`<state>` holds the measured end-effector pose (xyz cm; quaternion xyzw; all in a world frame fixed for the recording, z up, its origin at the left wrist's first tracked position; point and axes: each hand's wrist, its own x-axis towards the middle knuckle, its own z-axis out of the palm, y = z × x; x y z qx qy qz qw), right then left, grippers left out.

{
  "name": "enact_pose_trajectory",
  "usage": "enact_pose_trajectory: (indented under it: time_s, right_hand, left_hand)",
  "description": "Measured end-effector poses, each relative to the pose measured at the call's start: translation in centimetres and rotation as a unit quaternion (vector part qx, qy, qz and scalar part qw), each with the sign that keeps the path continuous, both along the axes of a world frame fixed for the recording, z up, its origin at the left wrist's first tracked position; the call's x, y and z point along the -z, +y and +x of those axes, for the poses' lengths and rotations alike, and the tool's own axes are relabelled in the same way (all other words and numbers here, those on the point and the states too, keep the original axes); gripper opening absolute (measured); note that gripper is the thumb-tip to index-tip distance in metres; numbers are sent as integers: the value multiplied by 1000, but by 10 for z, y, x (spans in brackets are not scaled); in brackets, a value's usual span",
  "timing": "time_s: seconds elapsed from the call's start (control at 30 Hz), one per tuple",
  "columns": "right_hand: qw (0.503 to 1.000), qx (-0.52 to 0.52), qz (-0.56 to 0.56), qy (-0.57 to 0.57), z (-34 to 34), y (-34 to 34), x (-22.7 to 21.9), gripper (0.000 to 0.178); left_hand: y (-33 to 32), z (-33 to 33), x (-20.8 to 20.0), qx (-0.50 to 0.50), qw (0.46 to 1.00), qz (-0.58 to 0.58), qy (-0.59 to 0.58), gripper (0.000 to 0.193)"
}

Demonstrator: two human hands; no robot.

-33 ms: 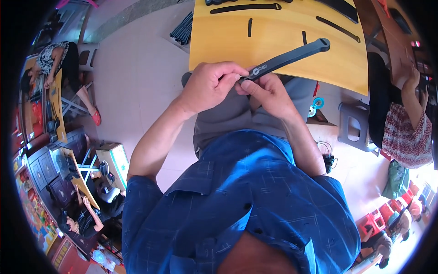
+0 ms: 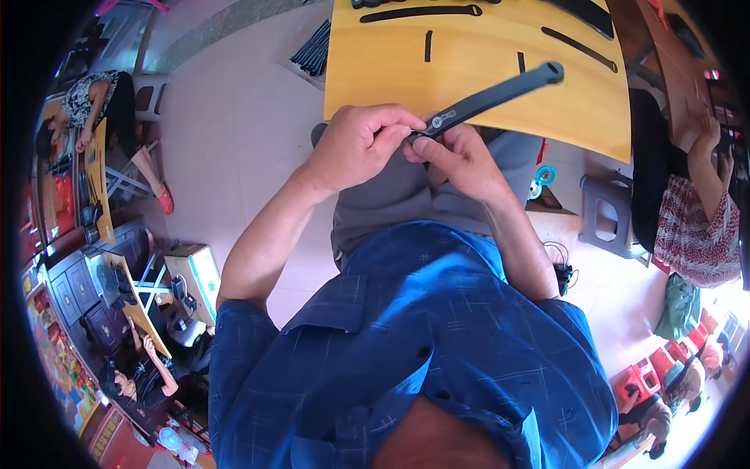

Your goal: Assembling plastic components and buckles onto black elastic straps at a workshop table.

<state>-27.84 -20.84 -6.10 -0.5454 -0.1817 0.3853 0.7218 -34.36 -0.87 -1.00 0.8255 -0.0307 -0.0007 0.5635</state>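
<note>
A bundle of black hook-and-loop straps (image 2: pixel 500 95) slants up to the right over the near edge of the yellow table, its slotted rounded end pointing away from me. A small round white mark with lettering sits near its lower end. My right hand (image 2: pixel 469 164) is closed round that lower end, thumb on top. Close beside it, my left hand (image 2: pixel 359 148) pinches at the same end, thumb against fingertips. What exactly lies between those fingertips is mostly hidden.
On the yellow table (image 2: pixel 375 70) lie one black strap (image 2: pixel 422 13) at the back, another strap (image 2: pixel 578 49) at the right, and two short black strips. A pile of dark straps (image 2: pixel 312 48) is left of the table. A grey stool (image 2: pixel 609 215) stands right; other people sit around.
The slotted end of the straps has shifted very slightly upward. Both hands stay in nearly the same place and grip.
</note>
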Motion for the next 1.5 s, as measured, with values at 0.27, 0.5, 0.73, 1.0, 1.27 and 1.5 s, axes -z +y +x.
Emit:
enact_pose_trajectory:
  time_s: [0.27,0.5,0.73,1.0,1.27,1.5]
  right_hand:
    - [995,-61,-70,44,8,-2,-3,23]
    - [980,-180,-25,81,11,-9,-29,25]
    - [947,-292,83,105,5,-5,-19,32]
    - [915,-402,-6,33,-10,1,-31,32]
    - [851,-517,-80,-54,5,-51,-20,39]
    - [863,-488,-121,-38,16,-94,-20,37]
  left_hand:
    - [6,-4,0,45,999,10,-22,17]
    - [10,-8,-23,122,975,161,-91,17]
    - [14,-13,-33,212,976,1,-45,22]
    - [86,-22,-42,258,960,23,101,26]
    - [238,-76,-48,56,971,156,174,34]
    - [361,-158,-90,-391,915,14,97,11]
